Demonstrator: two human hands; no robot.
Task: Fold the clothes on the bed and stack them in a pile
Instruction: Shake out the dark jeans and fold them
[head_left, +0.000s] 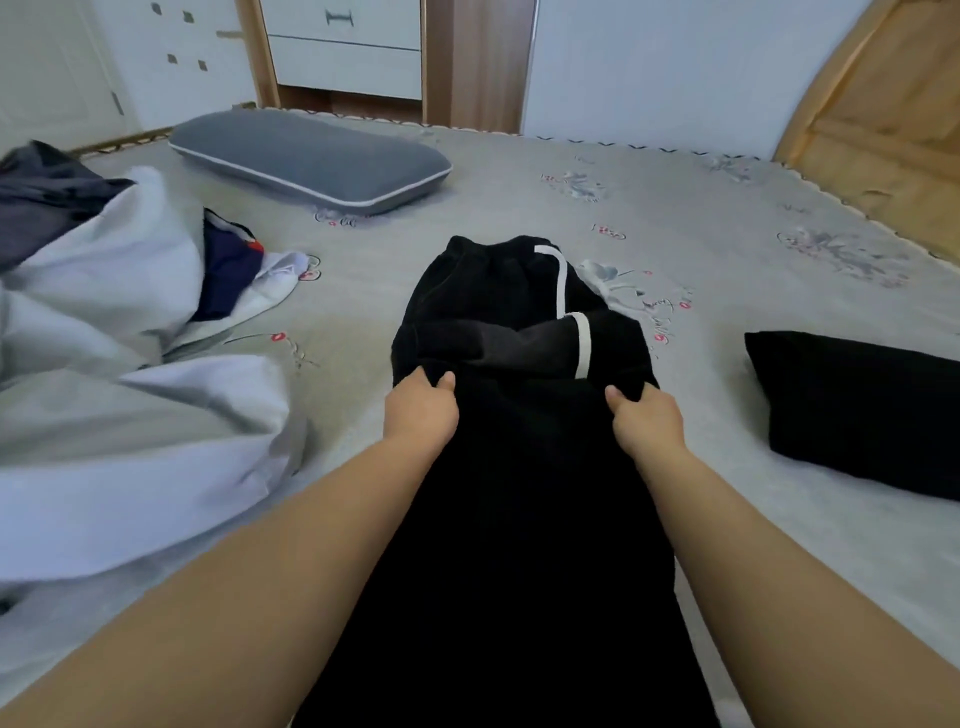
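Black trousers with a white side stripe (519, 322) stretch down the middle of the bed (701, 234), waistband at the far end. My left hand (423, 410) grips the cloth's left edge, thumb on top and fingers tucked under. My right hand (644, 415) grips the right edge the same way. The part between my hands is lifted and doubled over the far portion. A folded black garment (857, 410) lies flat at the right. Unfolded clothes, white, navy and dark grey (156, 291), are heaped at the left.
A grey pillow (311, 161) lies at the far left of the bed. Behind it stand white drawers (345, 47) and a wooden post. A wooden headboard (883, 119) rises at the right. Grey patterned sheet shows between the trousers and the folded garment.
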